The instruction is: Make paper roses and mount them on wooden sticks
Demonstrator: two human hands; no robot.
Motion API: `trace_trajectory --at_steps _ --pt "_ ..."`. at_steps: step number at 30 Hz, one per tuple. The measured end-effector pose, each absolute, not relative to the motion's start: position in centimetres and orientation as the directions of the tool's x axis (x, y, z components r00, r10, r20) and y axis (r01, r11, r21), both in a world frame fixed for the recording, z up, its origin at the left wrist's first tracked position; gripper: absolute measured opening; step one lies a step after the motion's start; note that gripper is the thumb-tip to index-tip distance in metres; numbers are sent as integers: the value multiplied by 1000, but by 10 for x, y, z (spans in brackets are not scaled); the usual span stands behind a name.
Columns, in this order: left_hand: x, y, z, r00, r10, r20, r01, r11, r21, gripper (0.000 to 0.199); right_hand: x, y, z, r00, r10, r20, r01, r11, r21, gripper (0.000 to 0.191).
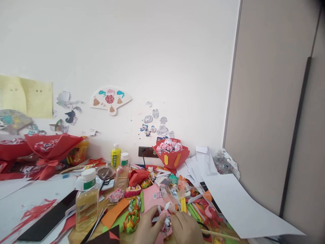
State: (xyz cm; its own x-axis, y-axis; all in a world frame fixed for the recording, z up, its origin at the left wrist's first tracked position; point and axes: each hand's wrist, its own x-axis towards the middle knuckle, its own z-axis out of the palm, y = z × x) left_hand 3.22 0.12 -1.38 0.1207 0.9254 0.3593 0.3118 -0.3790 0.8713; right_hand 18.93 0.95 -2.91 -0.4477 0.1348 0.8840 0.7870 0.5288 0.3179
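Note:
At the bottom middle of the head view, my left hand (149, 226) and my right hand (185, 227) are close together around a pink and white folded paper flower (166, 220). The fingers of my left hand are closed on its left side, with the thumb in front. From the right, my right hand's bent fingers press on the same flower. A pink sheet (151, 198) lies just behind the hands. A thin wooden stick (220, 234) extends to the right beside my right hand.
Clear bottles (87, 203) and a dark flat slab (49, 217) are at the left. Red-wrapped bouquets (49, 149) stand along the wall, another (171, 156) behind the hands. Green-orange woven paper (132, 220) lies left of them. White sheets (243, 203) cover the right side.

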Motion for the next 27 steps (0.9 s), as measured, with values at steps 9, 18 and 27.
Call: trace_trajectory --at_steps 9,18,27 --pt "32 3 -16 115 922 369 365 -385 848 37 189 14 -35 -485 133 864 779 514 358 25" --pt "32 1 -14 116 926 359 392 -375 840 36 189 15 -34 -467 91 879 788 494 368 28" --pt "32 4 -20 137 925 355 396 -380 836 32 188 13 -33 -440 97 893 790 514 334 28"
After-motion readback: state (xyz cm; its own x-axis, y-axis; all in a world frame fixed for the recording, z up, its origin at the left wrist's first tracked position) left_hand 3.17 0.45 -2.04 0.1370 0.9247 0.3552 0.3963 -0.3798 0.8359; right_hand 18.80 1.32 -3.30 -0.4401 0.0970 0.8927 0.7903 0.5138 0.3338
